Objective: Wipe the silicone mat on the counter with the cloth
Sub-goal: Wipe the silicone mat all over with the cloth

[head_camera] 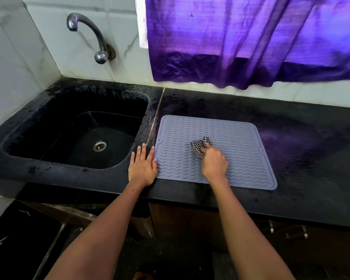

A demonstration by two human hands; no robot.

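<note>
A grey silicone mat (236,138) with wavy ridges lies flat on the black counter (311,154), just right of the sink. My right hand (214,163) is closed around a small black-and-white checked cloth (199,146) and presses it onto the middle of the mat. My left hand (142,166) lies flat on the counter with fingers spread, its thumb side touching the mat's left edge.
A black sink (49,142) with a metal drain (99,145) sits to the left, under a curved wall tap (89,35). A purple curtain (251,41) hangs over the tiled back wall. The counter's front edge runs just below the mat.
</note>
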